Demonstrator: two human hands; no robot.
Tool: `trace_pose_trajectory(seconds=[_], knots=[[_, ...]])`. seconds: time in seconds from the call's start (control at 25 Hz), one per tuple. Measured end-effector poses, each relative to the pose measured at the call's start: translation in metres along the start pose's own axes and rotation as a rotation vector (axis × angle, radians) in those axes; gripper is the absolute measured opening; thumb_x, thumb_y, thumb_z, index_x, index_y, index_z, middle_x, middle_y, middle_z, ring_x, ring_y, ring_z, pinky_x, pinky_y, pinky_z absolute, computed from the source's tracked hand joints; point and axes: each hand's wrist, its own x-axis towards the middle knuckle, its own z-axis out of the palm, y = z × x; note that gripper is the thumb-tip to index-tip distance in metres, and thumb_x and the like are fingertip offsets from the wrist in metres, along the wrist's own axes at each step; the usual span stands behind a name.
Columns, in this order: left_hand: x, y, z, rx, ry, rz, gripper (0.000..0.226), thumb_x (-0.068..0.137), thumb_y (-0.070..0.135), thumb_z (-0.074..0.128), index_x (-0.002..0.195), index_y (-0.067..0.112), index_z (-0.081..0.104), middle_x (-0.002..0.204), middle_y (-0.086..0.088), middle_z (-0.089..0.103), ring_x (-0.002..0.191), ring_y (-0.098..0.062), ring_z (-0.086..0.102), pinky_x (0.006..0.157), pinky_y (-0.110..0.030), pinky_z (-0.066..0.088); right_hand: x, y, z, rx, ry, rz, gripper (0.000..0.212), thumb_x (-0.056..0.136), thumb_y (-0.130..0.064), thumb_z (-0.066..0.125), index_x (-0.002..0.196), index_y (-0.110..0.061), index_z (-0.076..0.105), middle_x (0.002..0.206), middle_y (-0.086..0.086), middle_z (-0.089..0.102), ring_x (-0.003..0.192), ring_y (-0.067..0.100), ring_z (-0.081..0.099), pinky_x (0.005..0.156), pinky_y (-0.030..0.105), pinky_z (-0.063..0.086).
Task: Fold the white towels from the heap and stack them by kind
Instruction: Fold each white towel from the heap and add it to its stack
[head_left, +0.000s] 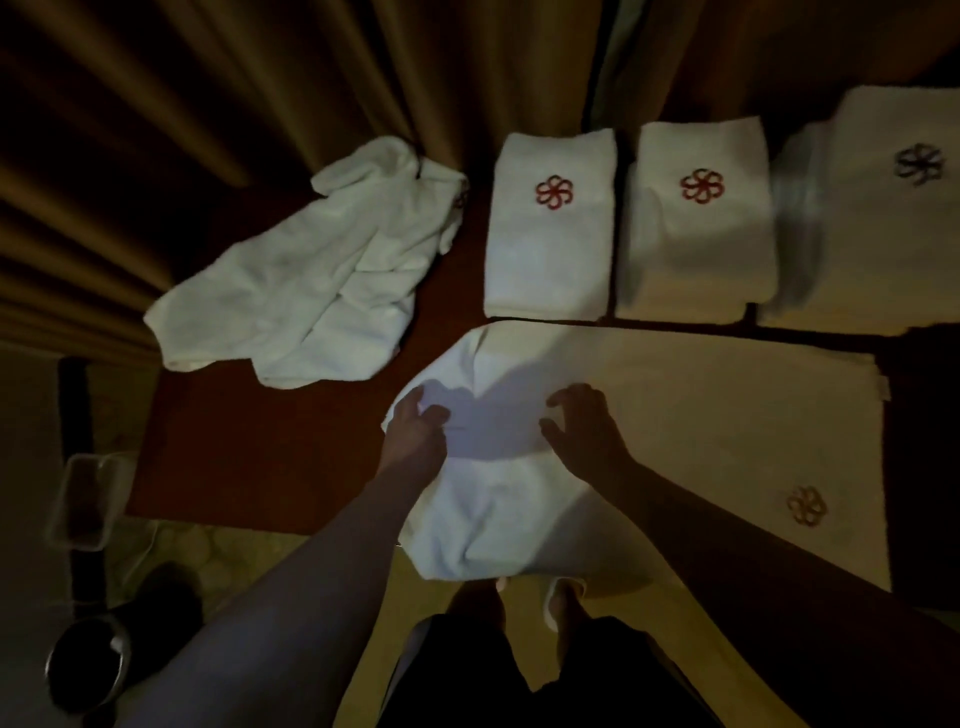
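A large white towel (675, 415) with a red flower logo lies spread over the near right of the dark red table (249, 447). Its left end is bunched up. My left hand (415, 431) grips that bunched end, fingers curled into the cloth. My right hand (582, 431) hovers just to the right with fingers spread and bent, holding nothing. A crumpled heap of white towels (311, 275) lies at the far left. Behind stand two folded stacks with red logos (550, 228) (696, 218), and a bigger stack with a dark logo (883, 208) at the far right.
Brown curtains (208, 104) hang behind the table. A clear plastic container (83, 499) and a dark round bin (88, 660) sit on the floor at the lower left. My feet in light slippers (550, 603) show below the table's near edge.
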Motion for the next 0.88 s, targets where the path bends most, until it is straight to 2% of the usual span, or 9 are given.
trace_pose_trajectory(seconds=[0.12, 0.2, 0.28, 0.4, 0.52, 0.6, 0.72, 0.8, 0.88], knots=[[0.002, -0.031, -0.011, -0.040, -0.046, 0.060, 0.034, 0.089, 0.017, 0.057, 0.123, 0.012, 0.055, 0.151, -0.011, 0.031, 0.140, -0.031, 0.026, 0.112, -0.039, 0.029, 0.019, -0.043, 0.017, 0.130, -0.098, 0.070, 0.029, 0.091, -0.023, 0.060, 0.115, -0.006, 0.059, 0.115, 0.012, 0.057, 0.108, 0.027, 0.051, 0.092, 0.032, 0.039], [0.006, -0.050, -0.014, -0.096, -0.029, 0.055, 0.030, 0.081, 0.009, 0.065, 0.109, 0.006, 0.053, 0.129, -0.015, 0.045, 0.124, -0.036, 0.042, 0.097, -0.038, 0.038, 0.034, -0.071, 0.028, 0.278, -0.165, 0.211, 0.032, 0.092, -0.025, 0.057, 0.119, -0.008, 0.057, 0.113, 0.008, 0.058, 0.102, 0.021, 0.054, 0.085, 0.027, 0.040], [0.010, -0.059, -0.016, -0.201, -0.020, 0.045, 0.037, 0.078, 0.008, 0.066, 0.111, 0.007, 0.050, 0.115, -0.014, 0.051, 0.110, -0.033, 0.049, 0.085, -0.037, 0.041, 0.048, -0.089, 0.038, 0.409, -0.180, 0.349, 0.037, 0.092, -0.028, 0.058, 0.123, -0.009, 0.054, 0.116, 0.008, 0.058, 0.103, 0.023, 0.056, 0.089, 0.032, 0.044], [0.021, -0.063, -0.025, -0.304, -0.072, 0.031, 0.034, 0.088, 0.023, 0.053, 0.121, 0.015, 0.051, 0.117, -0.009, 0.057, 0.108, -0.028, 0.053, 0.082, -0.036, 0.044, 0.066, -0.103, 0.049, 0.537, -0.162, 0.522, 0.040, 0.093, -0.030, 0.058, 0.123, -0.004, 0.054, 0.115, 0.014, 0.059, 0.100, 0.028, 0.059, 0.092, 0.041, 0.048], [0.037, -0.066, -0.031, -0.231, -0.089, 0.063, 0.026, 0.093, 0.016, 0.049, 0.116, 0.015, 0.060, 0.114, -0.009, 0.063, 0.103, -0.028, 0.059, 0.080, -0.033, 0.046, 0.083, -0.111, 0.053, 0.655, -0.076, 0.655, 0.038, 0.092, -0.025, 0.057, 0.111, 0.009, 0.060, 0.100, 0.026, 0.062, 0.077, 0.025, 0.058, 0.072, 0.032, 0.044], [0.046, -0.066, -0.038, -0.273, -0.077, 0.085, 0.019, 0.097, 0.021, 0.049, 0.108, 0.013, 0.062, 0.103, -0.009, 0.065, 0.096, -0.027, 0.060, 0.071, -0.030, 0.042, 0.093, -0.118, 0.052, 0.750, -0.043, 0.764, 0.032, 0.090, -0.023, 0.058, 0.099, 0.008, 0.061, 0.085, 0.022, 0.060, 0.066, 0.022, 0.051, 0.059, 0.028, 0.038], [0.064, -0.070, -0.045, -0.540, -0.135, -0.084, 0.036, 0.100, 0.036, 0.043, 0.103, 0.006, 0.063, 0.093, -0.013, 0.064, 0.095, -0.033, 0.062, 0.066, -0.035, 0.044, 0.105, -0.126, 0.054, 0.791, 0.006, 0.864, 0.025, 0.091, -0.026, 0.056, 0.091, -0.002, 0.061, 0.074, 0.009, 0.054, 0.059, 0.017, 0.046, 0.052, 0.025, 0.033], [0.077, -0.072, -0.050, -0.789, -0.168, -0.345, 0.045, 0.098, 0.044, 0.044, 0.108, 0.004, 0.063, 0.103, -0.018, 0.066, 0.097, -0.034, 0.063, 0.082, -0.040, 0.052, 0.111, -0.128, 0.053, 0.778, -0.010, 0.818, 0.023, 0.093, -0.028, 0.052, 0.081, -0.009, 0.059, 0.073, 0.005, 0.053, 0.058, 0.014, 0.045, 0.052, 0.025, 0.035], [0.084, -0.075, -0.057, -0.861, -0.157, -0.538, 0.041, 0.098, 0.041, 0.046, 0.108, 0.005, 0.062, 0.101, -0.014, 0.064, 0.093, -0.031, 0.062, 0.080, -0.036, 0.052, 0.114, -0.129, 0.055, 0.742, -0.053, 0.712, 0.023, 0.095, -0.024, 0.048, 0.074, -0.018, 0.054, 0.074, 0.000, 0.052, 0.060, 0.012, 0.046, 0.055, 0.025, 0.038]])
